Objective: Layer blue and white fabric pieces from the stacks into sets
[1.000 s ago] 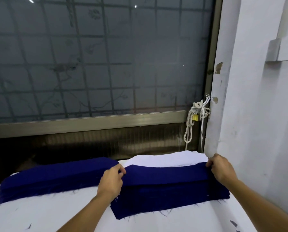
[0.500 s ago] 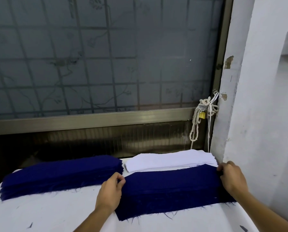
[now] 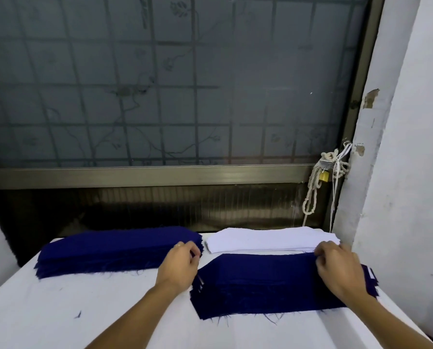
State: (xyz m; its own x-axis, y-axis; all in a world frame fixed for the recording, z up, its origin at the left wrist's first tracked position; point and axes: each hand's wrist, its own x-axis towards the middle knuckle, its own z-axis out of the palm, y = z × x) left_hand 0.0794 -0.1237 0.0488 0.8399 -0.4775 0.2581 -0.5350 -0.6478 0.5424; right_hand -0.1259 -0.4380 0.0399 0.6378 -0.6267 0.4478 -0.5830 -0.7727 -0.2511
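Navy blue stack; white stack; navy layered pile; white table.

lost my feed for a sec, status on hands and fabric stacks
Left hand on the near blue pile's left end, right hand on its far right corner. Grip unclear. White stack behind, second blue stack left. Nothing blocking.

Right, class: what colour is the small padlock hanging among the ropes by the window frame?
Yellow, brass-like. The padlock shows in the head view, hanging among the off-white ropes.

Left hand has left the near blue pile — fingers now at the left blue stack.
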